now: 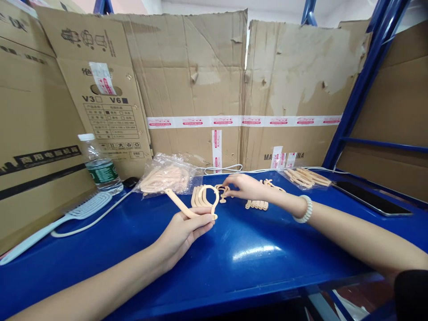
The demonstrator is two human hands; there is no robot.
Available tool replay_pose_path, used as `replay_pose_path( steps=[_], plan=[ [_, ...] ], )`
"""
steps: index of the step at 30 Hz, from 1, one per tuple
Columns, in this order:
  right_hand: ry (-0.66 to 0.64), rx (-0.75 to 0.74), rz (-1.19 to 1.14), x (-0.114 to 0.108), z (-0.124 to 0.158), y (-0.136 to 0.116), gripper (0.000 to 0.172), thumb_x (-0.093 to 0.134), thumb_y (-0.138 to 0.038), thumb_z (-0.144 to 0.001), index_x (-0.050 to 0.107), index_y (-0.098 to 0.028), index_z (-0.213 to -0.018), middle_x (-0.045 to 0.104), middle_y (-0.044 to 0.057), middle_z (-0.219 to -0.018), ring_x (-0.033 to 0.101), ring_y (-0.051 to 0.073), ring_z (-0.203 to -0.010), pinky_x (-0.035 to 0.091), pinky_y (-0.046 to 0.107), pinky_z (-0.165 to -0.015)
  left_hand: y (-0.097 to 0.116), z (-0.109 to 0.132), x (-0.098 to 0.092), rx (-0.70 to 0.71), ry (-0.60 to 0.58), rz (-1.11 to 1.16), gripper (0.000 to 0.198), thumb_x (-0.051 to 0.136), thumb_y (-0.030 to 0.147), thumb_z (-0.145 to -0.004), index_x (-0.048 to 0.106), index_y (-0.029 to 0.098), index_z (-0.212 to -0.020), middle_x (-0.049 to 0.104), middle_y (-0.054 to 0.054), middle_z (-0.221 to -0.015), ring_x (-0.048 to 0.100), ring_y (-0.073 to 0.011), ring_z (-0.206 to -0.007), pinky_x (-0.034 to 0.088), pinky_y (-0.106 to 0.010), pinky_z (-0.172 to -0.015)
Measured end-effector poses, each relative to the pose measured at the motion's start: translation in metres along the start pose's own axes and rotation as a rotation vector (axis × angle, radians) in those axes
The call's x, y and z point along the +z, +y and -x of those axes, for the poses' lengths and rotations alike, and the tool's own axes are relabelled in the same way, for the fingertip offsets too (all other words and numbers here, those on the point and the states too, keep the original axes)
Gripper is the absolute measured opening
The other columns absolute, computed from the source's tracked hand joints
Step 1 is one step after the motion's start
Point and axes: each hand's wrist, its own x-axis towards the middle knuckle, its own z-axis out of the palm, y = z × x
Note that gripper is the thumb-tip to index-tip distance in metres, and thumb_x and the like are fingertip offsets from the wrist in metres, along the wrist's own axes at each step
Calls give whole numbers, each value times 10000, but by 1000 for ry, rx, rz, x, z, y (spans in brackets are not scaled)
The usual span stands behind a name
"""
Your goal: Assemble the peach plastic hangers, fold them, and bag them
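**Left hand (189,232) clamped where 2 pieces meet; right hand (246,186) down at the small parts (223,199)**

The left hand's thumb and fingers are clamped on a beige strip (180,204) and a hook (217,196) where their ends meet. In my judgement, this grip steadies the joint and leaves both far ends uncovered. The 2 pieces are held above the blue table (234,276), near its middle. The right hand's fingers curl down at the small parts beyond the hook; whether they pinch any cannot be told.

A row of strips (194,196) lies just behind the hook, and a row of short pieces (257,205) beside the right wrist, probably lined up for easy picking. The left bag (167,174) and right bag (306,177) hold more beige pieces, likely as nearby stock. The brush (67,218), bottle (102,169) and phone (371,198) lie outward, presumably out of the hands' way.
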Motion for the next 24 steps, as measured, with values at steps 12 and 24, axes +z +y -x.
replay_pose_path(
  steps=[12, 24],
  plan=[
    [-95, -55, -27, -8, 64, -3, 129, 588, -145, -862, 715, -160, -883, 685, 87, -922, 599, 210, -915, 451, 364, -860, 5, -3, 7, -81, 31, 67, 125, 716, 20, -757, 725, 118, -835, 742, -87, -862, 701, -117, -733, 582, -139, -687],
    [693, 353, -1096, -19, 64, -36, 293, 698, -399, -794, 641, -175, -974, 692, 90, -1005, 699, 194, -792, 566, 348, -734, -1, -3, 4, -46, -57, 16, 230, 844, 112, -631, 697, 139, -806, 704, -29, -768, 668, -104, -707, 543, -170, -706]
  ],
)
